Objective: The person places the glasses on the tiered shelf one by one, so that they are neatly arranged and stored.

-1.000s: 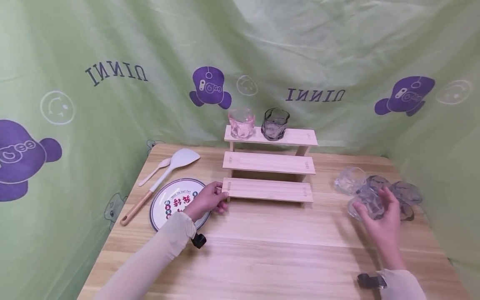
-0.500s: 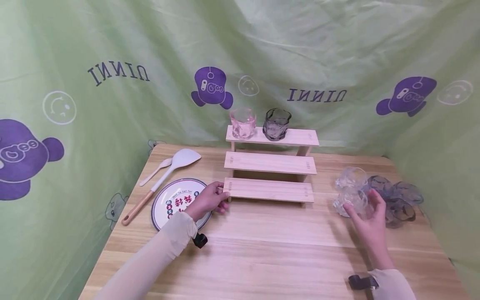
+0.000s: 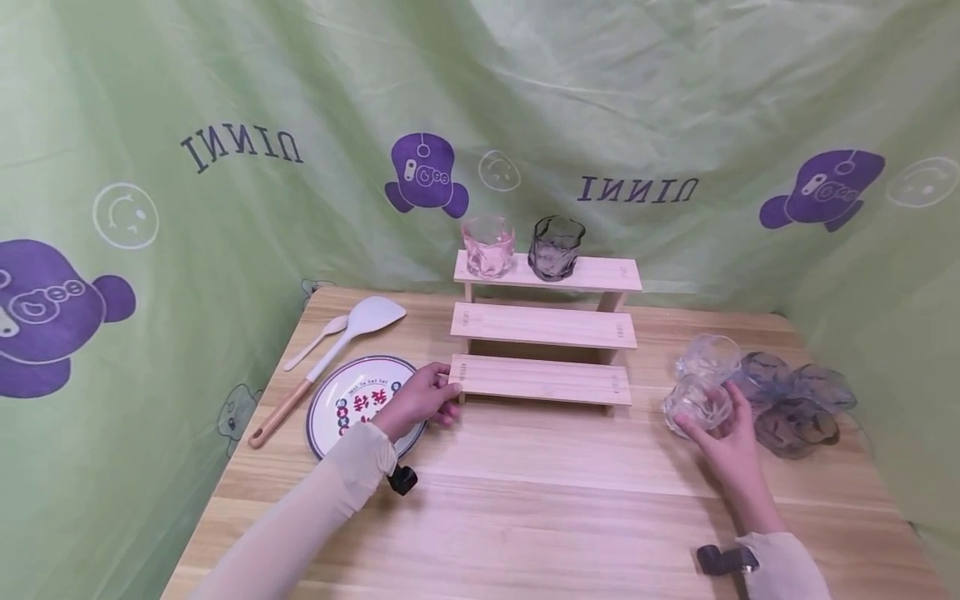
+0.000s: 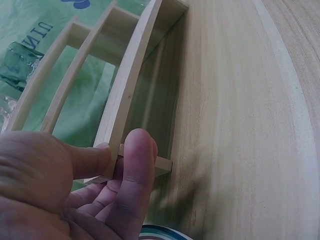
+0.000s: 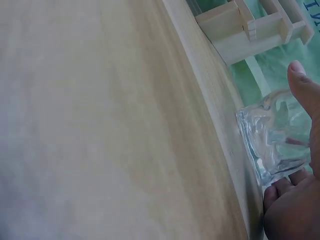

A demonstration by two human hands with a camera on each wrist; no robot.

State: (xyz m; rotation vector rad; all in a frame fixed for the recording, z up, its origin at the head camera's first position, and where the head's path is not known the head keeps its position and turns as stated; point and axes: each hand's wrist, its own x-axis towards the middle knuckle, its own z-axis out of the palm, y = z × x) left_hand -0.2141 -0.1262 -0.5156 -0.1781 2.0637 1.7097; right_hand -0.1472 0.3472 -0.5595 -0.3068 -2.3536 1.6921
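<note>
- Here, left hand (image 3: 423, 398): thumb above, fingers beneath, pinching the left end of the lowest step of a pale wooden three-tier rack (image 3: 543, 379); I judge this steadies it.
- Right hand (image 3: 735, 462): thumb and fingers curled around a clear, wavy-walled glass tumbler (image 3: 697, 404), right of the rack, held by its sides, I suppose for security; whether its base touches the wood-grain worktop (image 3: 570, 500), I cannot tell.
- Just beyond: second clear glass tumbler (image 3: 708, 358); alongside, clustered smoky-grey glass tumblers (image 3: 797, 425), perhaps grouped for reach.
- Top step: pink glass tumbler (image 3: 489, 250), dark-grey glass tumbler (image 3: 555, 248), upright, seemingly spaced against knocking.
</note>
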